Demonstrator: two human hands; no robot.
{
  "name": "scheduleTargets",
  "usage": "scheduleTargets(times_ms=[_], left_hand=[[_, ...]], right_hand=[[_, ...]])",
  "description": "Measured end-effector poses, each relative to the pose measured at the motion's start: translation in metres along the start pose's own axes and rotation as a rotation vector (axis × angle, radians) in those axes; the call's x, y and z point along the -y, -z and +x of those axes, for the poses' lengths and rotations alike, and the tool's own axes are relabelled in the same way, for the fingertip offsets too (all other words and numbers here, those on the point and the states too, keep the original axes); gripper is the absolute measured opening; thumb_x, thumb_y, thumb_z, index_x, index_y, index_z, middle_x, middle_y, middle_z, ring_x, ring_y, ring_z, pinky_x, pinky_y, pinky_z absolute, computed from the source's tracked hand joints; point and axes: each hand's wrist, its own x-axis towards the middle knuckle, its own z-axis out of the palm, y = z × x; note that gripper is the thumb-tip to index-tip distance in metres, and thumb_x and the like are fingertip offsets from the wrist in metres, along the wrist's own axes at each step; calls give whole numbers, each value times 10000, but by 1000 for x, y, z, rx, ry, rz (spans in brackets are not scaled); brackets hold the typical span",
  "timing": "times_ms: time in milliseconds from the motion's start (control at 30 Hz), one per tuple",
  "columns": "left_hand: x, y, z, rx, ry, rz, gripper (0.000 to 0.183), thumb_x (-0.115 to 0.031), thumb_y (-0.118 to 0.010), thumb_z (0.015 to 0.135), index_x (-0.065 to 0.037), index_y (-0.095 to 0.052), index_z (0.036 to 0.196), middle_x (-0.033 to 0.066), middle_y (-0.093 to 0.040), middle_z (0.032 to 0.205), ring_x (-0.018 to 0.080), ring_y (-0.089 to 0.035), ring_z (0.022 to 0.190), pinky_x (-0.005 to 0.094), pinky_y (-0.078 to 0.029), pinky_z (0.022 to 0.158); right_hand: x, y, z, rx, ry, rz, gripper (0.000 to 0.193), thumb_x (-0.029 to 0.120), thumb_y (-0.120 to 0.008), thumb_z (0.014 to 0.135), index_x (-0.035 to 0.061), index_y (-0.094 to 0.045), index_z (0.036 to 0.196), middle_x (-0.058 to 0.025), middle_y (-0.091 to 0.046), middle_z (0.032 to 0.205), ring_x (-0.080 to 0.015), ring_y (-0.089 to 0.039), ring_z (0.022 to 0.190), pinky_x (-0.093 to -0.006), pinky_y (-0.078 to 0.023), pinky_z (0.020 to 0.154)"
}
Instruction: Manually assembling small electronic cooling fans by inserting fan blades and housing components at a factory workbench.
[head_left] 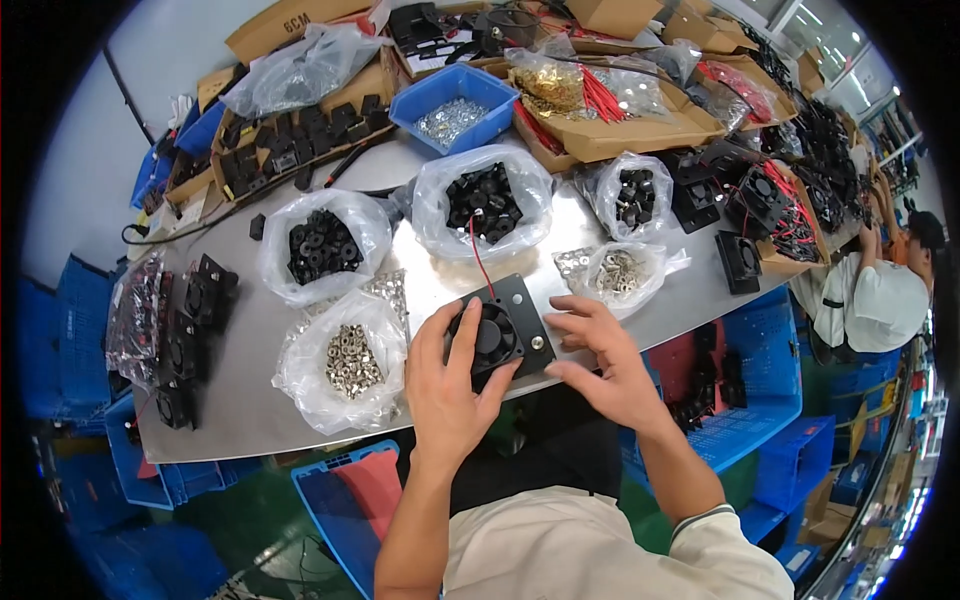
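My left hand (447, 395) grips a black plate with a small cooling fan (495, 338) mounted on it, near the table's front edge. Its fingers lie over the fan's left side and the thumb presses the lower edge. A thin red wire (477, 252) rises from the plate's far edge. Beside the plate's right edge, my right hand (610, 368) is open with its fingers apart, and nothing shows in it. A round metal piece (537, 343) sits at the plate's right side. Left of my left hand stands an open plastic bag of small metal nuts (353, 362).
Beyond the plate are bags of black round parts (325, 247), black knob-like parts (484, 203) and small metal pieces (617, 272). A blue bin (455, 108) stands behind. Fans (207, 292) line the left; another fan (738, 262) sits right. A person (885, 290) works far right.
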Motion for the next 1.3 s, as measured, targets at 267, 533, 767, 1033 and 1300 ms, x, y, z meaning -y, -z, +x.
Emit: scheduleTargets(times_ms=[267, 533, 767, 1033, 1300], left_hand=[[-3, -1, 0, 17, 5, 8, 670, -158, -804, 725, -44, -557, 1338, 160, -535, 1305, 351, -542, 1165, 411, -454, 965], [-1, -3, -2, 0, 14, 5, 693, -222, -813, 744, -65, -544, 1362, 159, -540, 1299, 356, -543, 1158, 434, -444, 959], [-1, -3, -3, -40, 3, 42, 682, -233, -809, 752, -66, -542, 1358, 159, -542, 1283, 357, -554, 1126, 438, -459, 945], [-6, -5, -7, -62, -10, 50, 668, -201, -803, 758, -53, -537, 1353, 151, -535, 1290, 359, -554, 1142, 418, -468, 946], [-2, -11, -3, -51, 12, 67, 693, -245, -799, 765, -88, -522, 1381, 148, -531, 1296, 355, -540, 1145, 445, -441, 960]], right_hand=[[-15, -7, -1, -57, 94, 230, 442, 31, -736, 788, 40, -648, 1221, -168, -459, 1428, -302, -501, 1277, -382, -403, 1054], [-10, -17, -2, -98, 208, -68, 460, 17, -708, 803, 21, -613, 1253, -156, -501, 1398, -271, -518, 1251, -357, -415, 1027], [-13, -21, 2, -156, 150, 21, 270, 25, -684, 817, 19, -701, 1087, -170, -571, 1317, -311, -532, 1242, -379, -400, 1040], [-11, -19, -4, -169, 93, 9, 479, 39, -706, 804, 32, -606, 1272, -172, -488, 1408, -316, -501, 1280, -383, -395, 1050], [-12, -17, 5, -111, 208, -213, 470, 58, -731, 791, 58, -644, 1253, -193, -515, 1386, -341, -551, 1216, -387, -427, 1028]])
